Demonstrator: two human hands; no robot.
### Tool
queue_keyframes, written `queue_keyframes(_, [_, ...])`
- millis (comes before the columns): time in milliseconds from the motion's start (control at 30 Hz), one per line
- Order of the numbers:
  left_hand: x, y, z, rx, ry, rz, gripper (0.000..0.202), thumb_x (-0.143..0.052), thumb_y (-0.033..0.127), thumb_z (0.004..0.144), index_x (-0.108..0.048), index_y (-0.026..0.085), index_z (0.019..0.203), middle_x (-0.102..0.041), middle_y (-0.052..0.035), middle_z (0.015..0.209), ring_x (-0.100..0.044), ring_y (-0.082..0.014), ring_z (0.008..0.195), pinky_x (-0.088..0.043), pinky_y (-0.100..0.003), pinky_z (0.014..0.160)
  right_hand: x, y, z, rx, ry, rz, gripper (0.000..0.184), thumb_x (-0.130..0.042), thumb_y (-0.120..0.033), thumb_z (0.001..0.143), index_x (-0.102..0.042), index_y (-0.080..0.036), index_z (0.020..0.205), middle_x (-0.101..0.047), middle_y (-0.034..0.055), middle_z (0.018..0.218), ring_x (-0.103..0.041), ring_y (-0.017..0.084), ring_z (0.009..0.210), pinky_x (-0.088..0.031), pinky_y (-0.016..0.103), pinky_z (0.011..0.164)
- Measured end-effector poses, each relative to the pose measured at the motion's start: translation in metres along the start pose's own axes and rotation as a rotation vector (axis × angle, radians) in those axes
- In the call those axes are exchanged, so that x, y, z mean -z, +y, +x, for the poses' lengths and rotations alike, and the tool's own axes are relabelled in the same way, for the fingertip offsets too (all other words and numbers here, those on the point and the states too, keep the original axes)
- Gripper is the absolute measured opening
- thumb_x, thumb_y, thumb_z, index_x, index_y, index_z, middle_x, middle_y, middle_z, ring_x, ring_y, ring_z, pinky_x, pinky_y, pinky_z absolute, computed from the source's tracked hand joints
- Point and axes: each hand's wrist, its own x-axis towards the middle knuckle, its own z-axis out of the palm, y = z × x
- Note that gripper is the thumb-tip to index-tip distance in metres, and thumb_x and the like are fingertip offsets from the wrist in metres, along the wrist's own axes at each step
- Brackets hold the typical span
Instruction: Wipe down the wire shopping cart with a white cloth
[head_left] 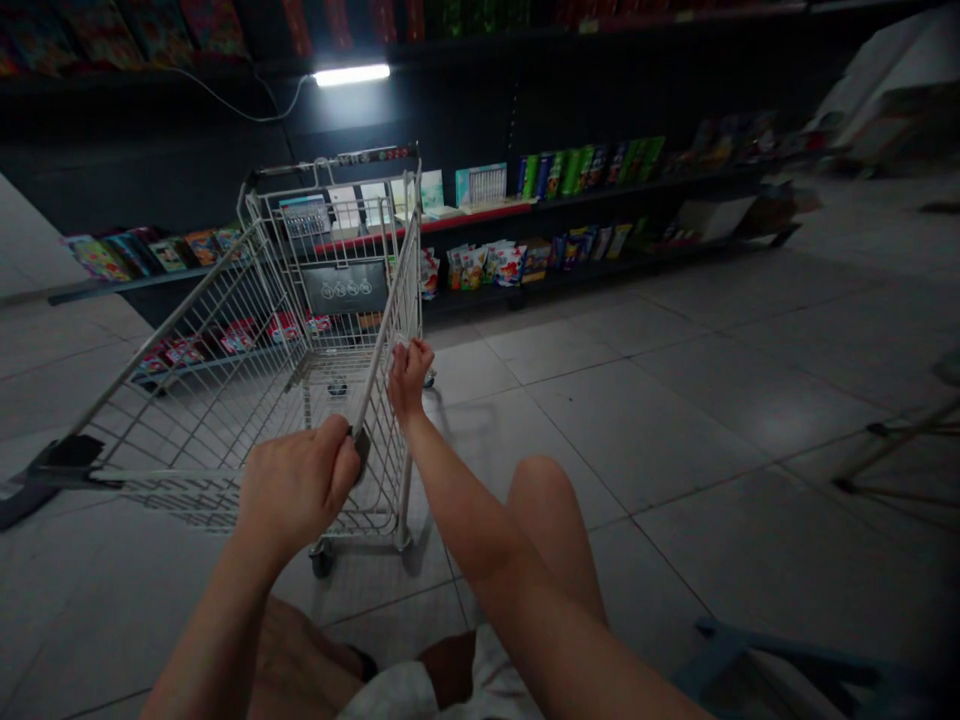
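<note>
An empty wire shopping cart (247, 330) stands in front of me on a tiled shop floor. My left hand (296, 490) is closed round the near corner of the cart's handle bar. My right hand (409, 375) grips the top rail of the cart's right side, farther forward. My bare knee (544, 500) shows below the right arm. A dark sign panel (345, 288) hangs on the cart's far end.
Dark shelves (525, 215) with boxes and packets run along the back. A lit tube lamp (351, 74) hangs above them. A thin metal frame (900, 445) stands at the right edge, and a blue object (787, 660) lies at the bottom right.
</note>
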Motion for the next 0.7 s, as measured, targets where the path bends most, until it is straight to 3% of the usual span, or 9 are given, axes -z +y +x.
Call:
queue_keyframes(100, [0.001, 0.001, 0.002, 0.009, 0.0, 0.014, 0.04, -0.024, 0.037, 0.095, -0.058, 0.019, 0.087, -0.068, -0.0067, 0.07, -0.063, -0.0238, 0.063, -0.02, -0.032, 0.055, 0.0, 0.001, 0.003, -0.036, -0.027, 0.006, 0.049, -0.037, -0.058, 0.092, -0.062, -0.015, 0.092, -0.054, 0.0087, 0.097, -0.052, 0.02, 0.098, -0.046, 0.041, 0.097])
queue_keyframes(200, [0.0, 0.002, 0.002, 0.014, -0.003, 0.02, 0.039, -0.024, 0.037, 0.095, -0.058, 0.019, 0.087, -0.069, -0.007, 0.07, -0.063, -0.0241, 0.064, -0.021, -0.032, 0.054, 0.025, -0.021, -0.039, 0.1, -0.063, 0.036, 0.04, -0.043, -0.051, 0.094, -0.062, -0.018, 0.103, -0.056, 0.0062, 0.094, -0.054, 0.018, 0.095, -0.049, 0.035, 0.09])
queue_keyframes(300, [-0.001, 0.003, 0.0, 0.01, 0.001, 0.027, 0.039, -0.024, 0.037, 0.095, -0.057, 0.019, 0.084, -0.067, -0.0064, 0.067, -0.063, -0.0241, 0.062, -0.021, -0.031, 0.054, 0.051, -0.035, -0.087, 0.212, -0.115, 0.047, 0.028, -0.048, -0.04, 0.096, -0.061, -0.021, 0.112, -0.057, 0.0074, 0.105, -0.056, 0.017, 0.104, -0.049, 0.034, 0.095])
queue_keyframes(367, [-0.002, 0.004, -0.001, 0.001, 0.018, 0.03, 0.038, -0.024, 0.037, 0.095, -0.056, 0.019, 0.083, -0.066, -0.0056, 0.065, -0.063, -0.0238, 0.061, -0.021, -0.031, 0.053, 0.056, -0.032, -0.096, 0.248, -0.124, 0.037, 0.026, -0.048, -0.036, 0.096, -0.062, -0.023, 0.114, -0.055, 0.0083, 0.111, -0.055, 0.017, 0.109, -0.048, 0.035, 0.098])
queue_keyframes(433, [-0.002, 0.004, -0.002, -0.004, 0.033, 0.033, 0.038, -0.024, 0.036, 0.095, -0.055, 0.019, 0.082, -0.064, -0.005, 0.062, -0.062, -0.0235, 0.059, -0.021, -0.031, 0.053, 0.048, -0.023, -0.077, 0.239, -0.098, 0.017, 0.029, -0.047, -0.038, 0.096, -0.063, -0.022, 0.113, -0.053, 0.0091, 0.113, -0.054, 0.017, 0.11, -0.049, 0.035, 0.098])
queue_keyframes(600, [-0.002, 0.006, -0.001, -0.019, 0.064, 0.034, 0.038, -0.024, 0.036, 0.096, -0.055, 0.019, 0.08, -0.063, -0.0045, 0.06, -0.061, -0.0218, 0.057, -0.021, -0.03, 0.053, 0.006, -0.001, 0.019, 0.167, -0.06, 0.022, 0.041, -0.047, -0.05, 0.092, -0.063, -0.018, 0.113, -0.055, 0.0091, 0.107, -0.055, 0.018, 0.102, -0.048, 0.036, 0.094])
queue_keyframes(700, [-0.002, 0.006, 0.0, -0.011, 0.077, 0.031, 0.038, -0.025, 0.036, 0.095, -0.055, 0.019, 0.079, -0.062, -0.0042, 0.059, -0.06, -0.0206, 0.056, -0.021, -0.03, 0.052, 0.003, -0.008, 0.033, 0.166, -0.029, 0.08, 0.042, -0.049, -0.053, 0.09, -0.061, -0.017, 0.108, -0.059, 0.0071, 0.098, -0.056, 0.017, 0.095, -0.049, 0.035, 0.089])
